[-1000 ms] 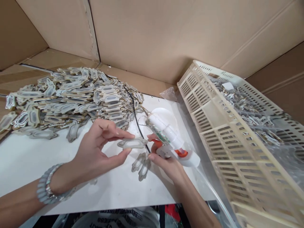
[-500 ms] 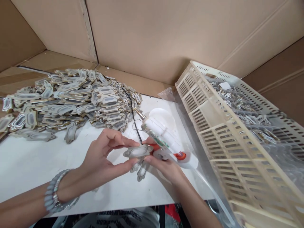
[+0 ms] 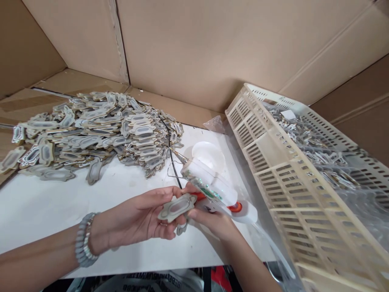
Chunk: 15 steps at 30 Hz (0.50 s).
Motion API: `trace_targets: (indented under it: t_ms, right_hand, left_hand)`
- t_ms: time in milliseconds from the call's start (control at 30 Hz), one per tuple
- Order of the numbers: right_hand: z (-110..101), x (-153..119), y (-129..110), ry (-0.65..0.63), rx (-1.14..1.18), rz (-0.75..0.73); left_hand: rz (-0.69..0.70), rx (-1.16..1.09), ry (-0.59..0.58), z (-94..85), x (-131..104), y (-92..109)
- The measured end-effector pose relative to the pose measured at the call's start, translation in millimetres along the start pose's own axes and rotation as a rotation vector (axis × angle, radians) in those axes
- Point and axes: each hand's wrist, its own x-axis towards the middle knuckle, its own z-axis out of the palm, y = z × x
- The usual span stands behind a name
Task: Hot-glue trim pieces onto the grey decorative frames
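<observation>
A small grey frame-shaped plate (image 3: 177, 208) with curvy ends and a long oval middle is held in front of me, tilted up to the right. My left hand (image 3: 142, 219) is turned partly palm up, its fingers curled behind and under the plate. The thumb of my right hand (image 3: 212, 221) pinches the plate's right end. Just beyond it is a white glue gun (image 3: 209, 182) with orange parts, its metal nozzle pointing up and left; whether my right fingers touch it is hidden. Another similar plate (image 3: 181, 229) shows partly below the held one.
A big heap of similar plates (image 3: 91, 134) covers the back left of the white table (image 3: 75, 219). At the right stands a cream plastic crate (image 3: 282, 190) with bagged metal pieces. A white dish (image 3: 209, 152) sits behind the glue gun. Cardboard walls (image 3: 182, 48) close off the back.
My left hand has rolled from pinching the plate's top and bottom edges to lying partly palm up behind it. The plate has tilted, its right end higher.
</observation>
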Motion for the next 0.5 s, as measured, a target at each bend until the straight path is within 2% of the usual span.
trace_targets:
  t_ms: [100, 200, 267, 367, 433, 500]
  right_hand:
    - [-2.8, -2.2, 6.4, 0.029, 0.112, 0.049]
    - [-10.0, -5.2, 12.0, 0.081, 0.069, 0.032]
    - [-15.0, -6.7, 12.6, 0.088, 0.025, 0.014]
    - [-18.0, -6.9, 8.8, 0.104, -0.058, 0.004]
    - [-15.9, -5.7, 6.0, 0.121, -0.103, -0.010]
    - [-11.8, -4.3, 4.7, 0.131, -0.112, -0.061]
  left_hand:
    - [0.003, 0.045, -0.025, 1.4, -2.5, 4.5]
    - [0.146, 0.287, 0.017, 2.7, -7.4, 19.7]
    - [0.382, 0.552, 0.135, 2.3, -12.5, 33.5]
    - [0.909, 0.933, 0.375, 0.1, -20.9, 49.6]
    - [1.209, 1.088, 0.506, -1.1, -25.2, 53.5]
    - [1.358, 1.173, 0.584, -1.4, -27.7, 53.0]
